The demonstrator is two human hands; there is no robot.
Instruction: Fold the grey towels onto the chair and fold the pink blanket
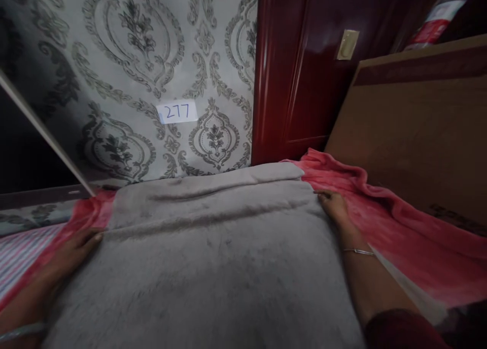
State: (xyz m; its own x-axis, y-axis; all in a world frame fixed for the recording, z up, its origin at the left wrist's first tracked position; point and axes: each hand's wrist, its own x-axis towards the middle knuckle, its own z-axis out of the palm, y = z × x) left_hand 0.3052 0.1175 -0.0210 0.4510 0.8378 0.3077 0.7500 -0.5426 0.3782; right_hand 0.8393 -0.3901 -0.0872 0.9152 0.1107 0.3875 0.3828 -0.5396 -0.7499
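A grey plush blanket (213, 268) lies spread out in front of me, with low folds running across its far part. My left hand (84, 240) is closed on its left edge, thumb on top and the other fingers partly hidden. On the far right side, my right hand (333, 204) pinches the blanket's right edge near a fold. Under the grey blanket a pink-red blanket (395, 222) shows on both sides, bunched up at the far right.
Patterned wallpaper (205, 49) with a paper label reading 277 (177, 111) rises behind. A dark red wooden panel (289, 85) and a large cardboard box (414, 120) with a bottle (437, 22) behind it stand right. Striped cloth (26, 247) lies left, below a dark screen-like panel (30, 141).
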